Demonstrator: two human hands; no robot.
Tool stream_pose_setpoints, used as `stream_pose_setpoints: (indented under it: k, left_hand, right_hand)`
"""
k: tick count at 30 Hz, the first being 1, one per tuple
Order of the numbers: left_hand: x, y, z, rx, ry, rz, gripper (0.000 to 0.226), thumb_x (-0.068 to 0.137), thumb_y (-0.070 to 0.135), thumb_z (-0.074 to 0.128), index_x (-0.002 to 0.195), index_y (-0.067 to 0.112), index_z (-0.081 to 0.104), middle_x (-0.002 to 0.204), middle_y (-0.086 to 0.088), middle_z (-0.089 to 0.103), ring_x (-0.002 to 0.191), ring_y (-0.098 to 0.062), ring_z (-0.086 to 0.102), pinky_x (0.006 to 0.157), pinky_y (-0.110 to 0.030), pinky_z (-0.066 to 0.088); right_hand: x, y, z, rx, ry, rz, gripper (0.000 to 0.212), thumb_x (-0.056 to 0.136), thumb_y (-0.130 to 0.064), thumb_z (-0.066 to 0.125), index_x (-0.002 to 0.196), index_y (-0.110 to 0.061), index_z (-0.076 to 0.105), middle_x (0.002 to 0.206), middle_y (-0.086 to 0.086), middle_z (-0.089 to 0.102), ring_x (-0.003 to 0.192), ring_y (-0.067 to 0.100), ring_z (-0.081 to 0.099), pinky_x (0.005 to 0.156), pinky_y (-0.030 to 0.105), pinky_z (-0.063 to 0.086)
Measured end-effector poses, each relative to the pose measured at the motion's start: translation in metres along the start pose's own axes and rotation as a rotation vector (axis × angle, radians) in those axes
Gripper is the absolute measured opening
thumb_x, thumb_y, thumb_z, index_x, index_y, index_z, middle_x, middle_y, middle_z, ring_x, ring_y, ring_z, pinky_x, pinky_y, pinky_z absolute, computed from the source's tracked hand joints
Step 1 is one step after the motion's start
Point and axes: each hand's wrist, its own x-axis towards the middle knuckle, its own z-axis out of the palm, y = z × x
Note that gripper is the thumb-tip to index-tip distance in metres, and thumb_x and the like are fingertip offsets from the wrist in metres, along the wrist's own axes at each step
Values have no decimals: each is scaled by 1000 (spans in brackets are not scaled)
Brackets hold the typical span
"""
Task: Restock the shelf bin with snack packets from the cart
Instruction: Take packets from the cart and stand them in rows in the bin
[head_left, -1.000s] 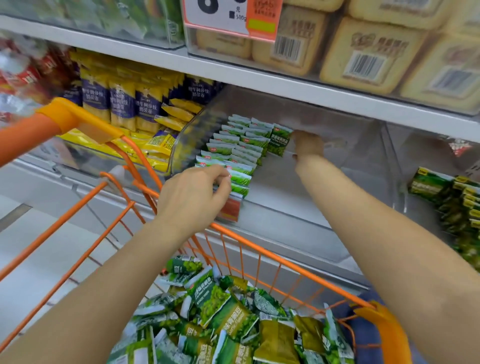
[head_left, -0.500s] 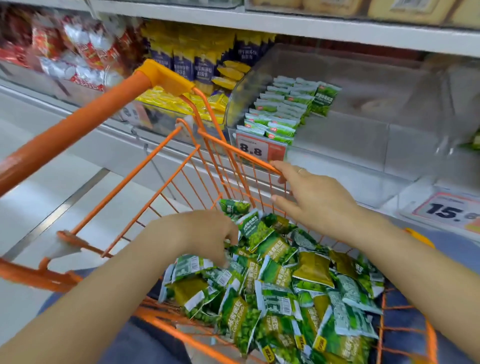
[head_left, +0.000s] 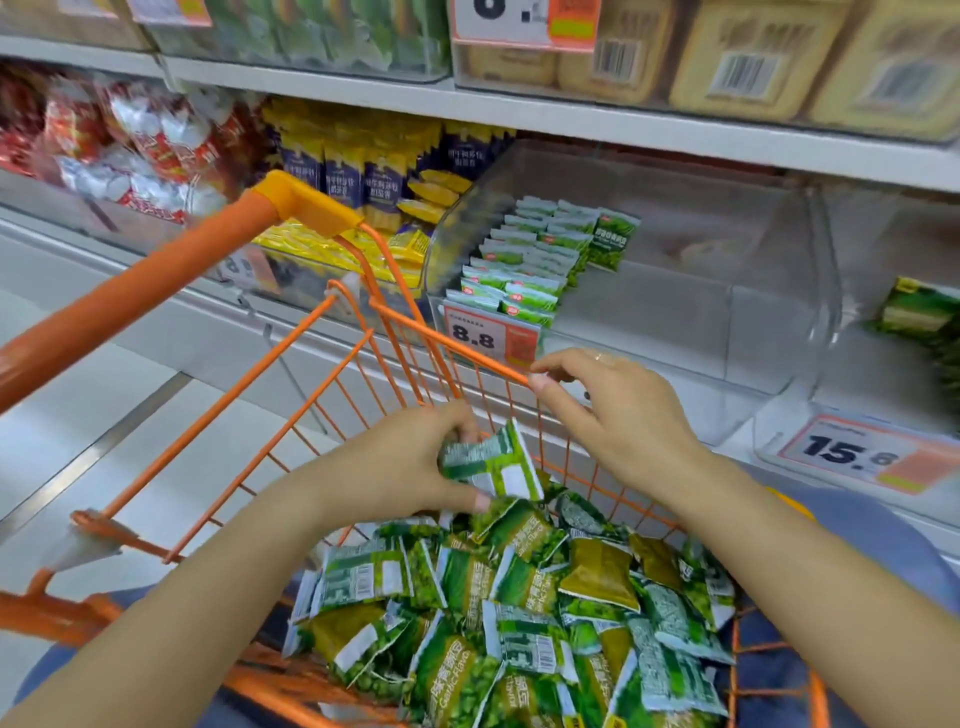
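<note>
My left hand (head_left: 400, 467) grips a few green snack packets (head_left: 493, 462), lifted just above the heap of green packets (head_left: 519, 613) in the orange wire cart (head_left: 291, 410). My right hand (head_left: 618, 415) hovers over the cart's far rim with its fingers loosely curled and nothing in them. Ahead stands the clear shelf bin (head_left: 727, 312). Rows of green packets (head_left: 535, 260) fill its left side, and its right side is bare.
An 8.8 price tag (head_left: 491, 338) hangs on the bin's front. Yellow and blue packets (head_left: 384, 187) and red-white packets (head_left: 130, 150) fill bins to the left. More green packets (head_left: 919, 317) lie in the right-hand bin, above a 15.6 tag (head_left: 857, 454). Boxed goods sit on the upper shelf.
Both hands came back from the shelf bin down to the cart. My left hand dug into the heap and lifted out a few packets. My right hand rose slightly above the rim.
</note>
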Motion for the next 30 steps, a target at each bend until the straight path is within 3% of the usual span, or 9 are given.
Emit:
stream_pose_setpoints:
  k: [4,7,11,14,16,18,22,25,30]
  left_hand:
    - [9,15,-7,-334,356,116,35,77,45,73,91,31,44,85,9,50,62,-13,41,57,-23,31]
    - [18,34,-8,-259,492,195,35,80,29,76,90,31,43,85,17,52,62,1,47,56,-16,34]
    - [28,44,-5,-263,526,172,57,81,15,73,125,36,43,116,21,51,97,4,54,77,-14,45]
    - [29,50,-14,-860,417,-97,50,91,4,60,135,23,47,132,5,54,109,-11,62,86,-23,51]
    - [29,58,-17,-1238,268,-187,24,95,20,55,118,14,59,119,-6,67,97,-19,70,80,-29,58]
    - [32,66,-15,-1243,183,-201,28,94,39,51,105,16,62,101,-4,74,92,-18,72,82,-33,58]
    - [40,71,-13,-1143,304,-242,24,93,46,53,94,24,63,78,4,75,78,-9,72,92,-34,51]
    - [43,68,-14,-1199,413,-266,18,95,36,56,91,19,60,68,7,73,67,-5,70,78,-29,50]
    - [47,62,-14,-1160,642,-197,11,97,38,49,101,28,53,93,10,63,84,-1,64,75,-23,48]
  right_hand:
    - [-1,1,-6,368,55,33,44,81,-67,31,86,-39,64,82,-27,62,83,0,56,77,31,46]
    - [0,-4,-7,584,-7,69,42,74,-66,53,88,-30,69,84,-7,70,80,11,63,75,36,49]
    - [-1,-5,-9,750,166,22,21,78,-24,75,93,-36,67,91,-17,71,89,-1,65,78,16,48]
    - [-3,5,-6,606,358,-29,42,78,-5,73,110,-32,68,109,-22,66,106,-4,61,91,17,47]
    - [-3,8,-6,558,422,-22,55,78,-5,68,126,-31,57,117,-23,62,111,-8,58,95,14,44]
    - [-4,9,-5,502,425,-62,70,77,-3,62,140,-28,43,123,-20,59,117,-10,52,97,10,40]
    - [-4,9,-5,360,364,-193,81,73,3,49,145,-29,29,129,-21,54,127,-11,41,101,8,34]
    - [-4,7,-5,421,399,-217,82,76,13,47,144,-31,32,137,-12,53,131,-2,42,103,19,40]
    - [-2,6,-19,828,322,58,49,86,-44,62,130,-46,41,123,-17,61,104,7,63,85,28,53]
